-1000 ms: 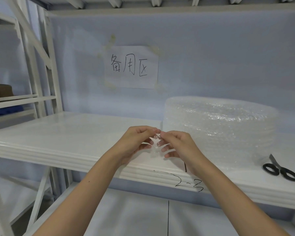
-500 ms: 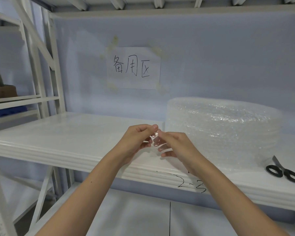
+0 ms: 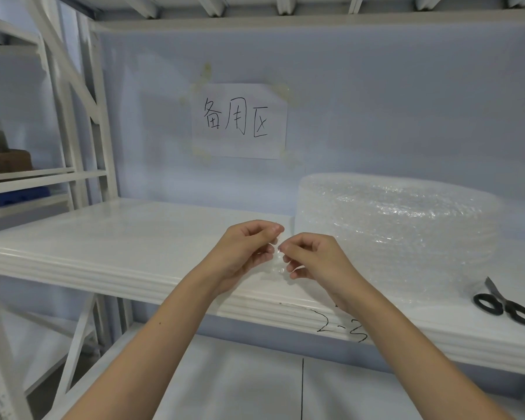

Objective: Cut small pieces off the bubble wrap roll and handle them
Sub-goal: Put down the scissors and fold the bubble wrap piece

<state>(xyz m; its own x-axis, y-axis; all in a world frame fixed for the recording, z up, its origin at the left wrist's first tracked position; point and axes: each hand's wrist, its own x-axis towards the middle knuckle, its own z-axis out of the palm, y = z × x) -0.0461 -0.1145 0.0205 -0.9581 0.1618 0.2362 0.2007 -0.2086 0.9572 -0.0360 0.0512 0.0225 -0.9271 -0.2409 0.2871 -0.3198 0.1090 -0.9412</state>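
Bubble wrap piece (image 3: 278, 259), small, clear & hard to make out, is pinched between both hands above the front edge of the white shelf (image 3: 128, 250): left hand (image 3: 245, 251) curled w/ thumb and forefinger clamped on its upper corner, right hand (image 3: 312, 259) nipping its right edge, forearms reaching up from the bottom. Farther back, right, the bubble wrap roll (image 3: 397, 234) lies flat on the shelf, a wide translucent drum w/ glinting bubbles. Black-handled scissors (image 3: 503, 304) lie near it at the frame edge; behind, a paper sign (image 3: 239, 121) hangs taped to the wall.

Scissors (image 3: 504, 304) lie right of the roll (image 3: 397, 234) (both on the shelf (image 3: 119, 237)).
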